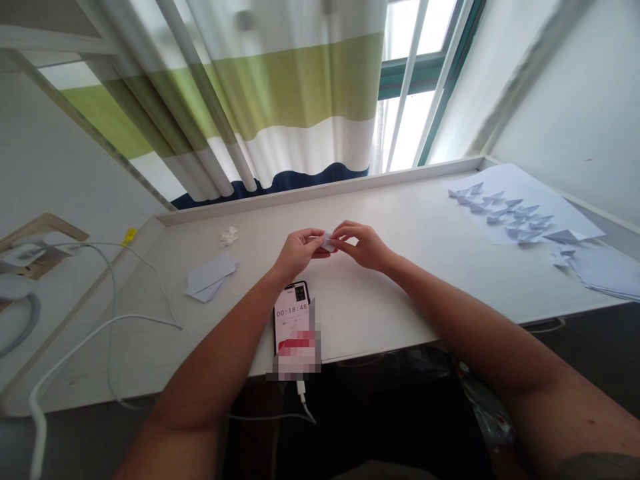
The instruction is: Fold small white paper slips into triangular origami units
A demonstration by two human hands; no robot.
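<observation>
Between my two hands, above the middle of the white desk, is a small folded piece of white paper (327, 241). My left hand (301, 251) pinches its left side, and my right hand (364, 244) grips its right side with thumb and fingertips. The fingers cover much of the paper, so its exact folded shape cannot be made out. Below my left wrist lies a phone (291, 317) with a running timer on its screen. A small stack of white paper pieces (211, 275) rests to the left of my left hand.
Several folded paper figures (525, 212) stand on a large white sheet (515, 177) at the right, beside a stack of paper (607, 270). Crumpled tissue (229, 236) lies at left. White cables (100, 320) cross the desk's left end. A curtain (300, 100) hangs behind.
</observation>
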